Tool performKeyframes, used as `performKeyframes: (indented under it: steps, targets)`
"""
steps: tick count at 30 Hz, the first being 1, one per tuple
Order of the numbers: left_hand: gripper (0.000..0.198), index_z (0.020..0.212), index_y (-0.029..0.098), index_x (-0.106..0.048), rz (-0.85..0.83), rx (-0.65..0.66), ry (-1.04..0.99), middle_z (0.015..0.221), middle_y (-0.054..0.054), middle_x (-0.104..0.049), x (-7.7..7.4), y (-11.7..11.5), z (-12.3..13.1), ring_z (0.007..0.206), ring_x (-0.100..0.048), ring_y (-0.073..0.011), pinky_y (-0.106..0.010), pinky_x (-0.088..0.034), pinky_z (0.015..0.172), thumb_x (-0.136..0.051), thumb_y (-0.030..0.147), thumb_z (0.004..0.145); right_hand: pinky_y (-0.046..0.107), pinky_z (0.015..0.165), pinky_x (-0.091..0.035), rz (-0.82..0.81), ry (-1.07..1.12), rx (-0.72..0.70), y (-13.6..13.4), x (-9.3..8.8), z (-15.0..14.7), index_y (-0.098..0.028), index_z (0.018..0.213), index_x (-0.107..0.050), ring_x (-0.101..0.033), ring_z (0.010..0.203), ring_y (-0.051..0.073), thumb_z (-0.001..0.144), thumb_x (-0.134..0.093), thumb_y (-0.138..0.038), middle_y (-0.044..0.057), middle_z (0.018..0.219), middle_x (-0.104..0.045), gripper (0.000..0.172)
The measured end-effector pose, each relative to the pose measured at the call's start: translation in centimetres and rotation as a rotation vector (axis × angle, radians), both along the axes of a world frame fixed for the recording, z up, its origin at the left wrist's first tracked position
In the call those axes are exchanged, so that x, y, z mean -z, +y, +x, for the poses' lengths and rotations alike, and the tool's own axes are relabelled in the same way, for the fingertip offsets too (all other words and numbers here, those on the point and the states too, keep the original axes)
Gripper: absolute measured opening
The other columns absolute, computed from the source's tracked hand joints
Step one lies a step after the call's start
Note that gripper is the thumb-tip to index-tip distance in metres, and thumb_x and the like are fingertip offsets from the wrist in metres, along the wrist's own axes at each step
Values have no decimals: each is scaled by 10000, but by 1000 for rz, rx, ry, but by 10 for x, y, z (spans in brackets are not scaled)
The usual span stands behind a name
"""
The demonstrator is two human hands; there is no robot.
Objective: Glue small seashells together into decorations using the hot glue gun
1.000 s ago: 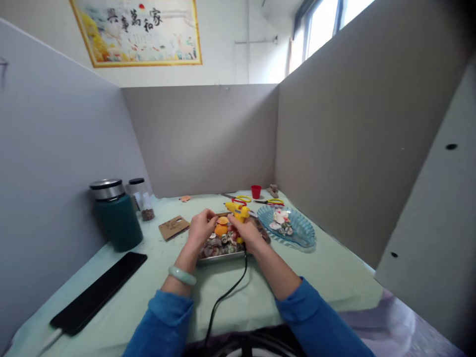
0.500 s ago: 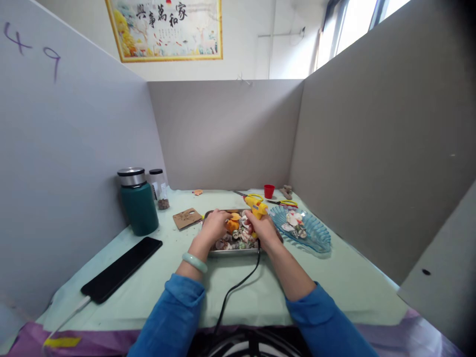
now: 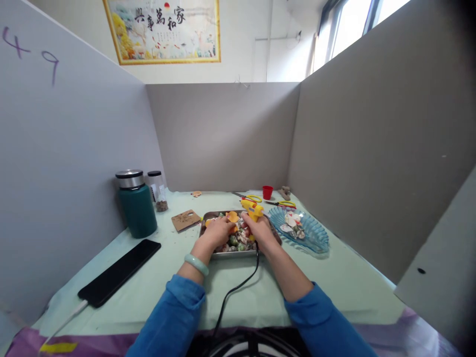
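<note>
A metal tray (image 3: pixel 238 255) sits in front of me, filled with a mix of small shell-like pieces (image 3: pixel 235 241) and orange, petal-like pieces (image 3: pixel 232 216). My left hand (image 3: pixel 219 231), with a pale green bangle at the wrist, reaches into the tray from the left. Its fingers are stretched over the pieces, the tips touching an orange one. My right hand (image 3: pixel 262 233) is wrapped around a yellow hot glue gun (image 3: pixel 253 208) above the tray's right side. The gun's nozzle points away and to the left; its black cord (image 3: pixel 238 286) runs down toward me.
Right of the tray lies a blue glass dish (image 3: pixel 316 238) holding pale pieces. Behind are scissors (image 3: pixel 284 204) and a red cup (image 3: pixel 267 192). To the left are a brown card (image 3: pixel 186 220), a green flask (image 3: pixel 137 210), a jar (image 3: pixel 158 191) and a phone (image 3: pixel 121 272). Partitions enclose the table.
My left hand has moved slightly down and right within the tray, its fingers now further over the pieces. The glue gun has shifted slightly left in my right hand. The view tilts slightly.
</note>
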State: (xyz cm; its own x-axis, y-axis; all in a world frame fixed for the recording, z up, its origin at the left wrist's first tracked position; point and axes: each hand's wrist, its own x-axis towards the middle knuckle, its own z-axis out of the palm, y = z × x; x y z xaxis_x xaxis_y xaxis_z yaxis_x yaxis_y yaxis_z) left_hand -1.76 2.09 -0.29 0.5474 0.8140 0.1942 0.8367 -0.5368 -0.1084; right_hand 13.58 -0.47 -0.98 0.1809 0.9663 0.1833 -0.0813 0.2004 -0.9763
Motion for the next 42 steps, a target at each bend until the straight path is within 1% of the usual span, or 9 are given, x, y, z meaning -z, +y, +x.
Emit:
performKeyframes:
  steps: [4,8,20,25,28,30,34,38,42]
  targets:
    - [269,1042,197,-672,18,-28,-58,1068,-119,-642,1,2,-1,970,-592,-243,-323,-451,812,-493,230,845,196,334,-359,2,-14,2,0,0,0,-176,807,-571,-443,349,76,725,-638,-416,-26,557,-571,262]
    - [261,952,185,-693,-47,-46,-131,981,-119,-684,1,3,1,932,-615,-219,-295,-441,813,-451,248,875,197,332,-347,14,-10,-14,-1,0,0,-171,794,-579,-450,353,79,720,-636,-425,-29,552,-561,270]
    - [281,954,249,-743,-134,-109,-367,891,-65,-735,-2,1,-1,823,-651,-213,-281,-452,740,-540,241,760,204,341,-353,12,-34,-17,1,3,2,-180,774,-586,-454,355,80,716,-625,-417,-37,547,-561,247]
    - [341,1017,238,-736,-117,-243,-571,934,-68,-737,-3,8,-5,816,-645,-195,-272,-446,750,-520,210,755,195,342,-354,-7,11,-31,-3,-2,0,-188,771,-570,-448,365,78,706,-628,-383,-48,533,-544,213]
    - [314,973,196,-739,-94,-230,-734,903,-66,-737,-5,11,-8,796,-635,-180,-258,-446,727,-500,204,769,186,329,-347,-31,-6,-5,-7,-7,-1,-182,783,-563,-437,351,71,707,-628,-390,-55,526,-542,230]
    - [268,910,165,-733,-144,-205,-882,837,-63,-731,-6,12,-8,747,-629,-165,-239,-452,681,-511,207,765,178,329,-346,-35,-9,2,-8,-9,-1,-178,779,-561,-434,348,65,704,-630,-375,-61,519,-536,222]
    - [184,805,134,-690,-365,-164,-1195,675,-36,-678,-6,6,0,563,-589,-125,-213,-445,550,-578,262,735,175,331,-343,-26,21,-37,-7,-5,0,-176,759,-564,-439,348,64,685,-643,-353,-60,514,-540,207]
    - [137,719,125,-641,-545,-145,-1348,564,2,-600,-8,-6,16,458,-539,-94,-201,-434,486,-640,255,678,181,334,-357,-4,30,-51,-3,-1,1,-172,727,-574,-444,349,69,680,-648,-359,-53,503,-537,207]
    - [242,870,113,-667,-640,-64,-1427,673,-19,-646,-10,-14,24,448,-538,-79,-206,-453,483,-655,250,671,176,330,-350,22,26,-20,-2,0,1,-161,703,-581,-439,347,66,662,-663,-349,-54,489,-522,209]
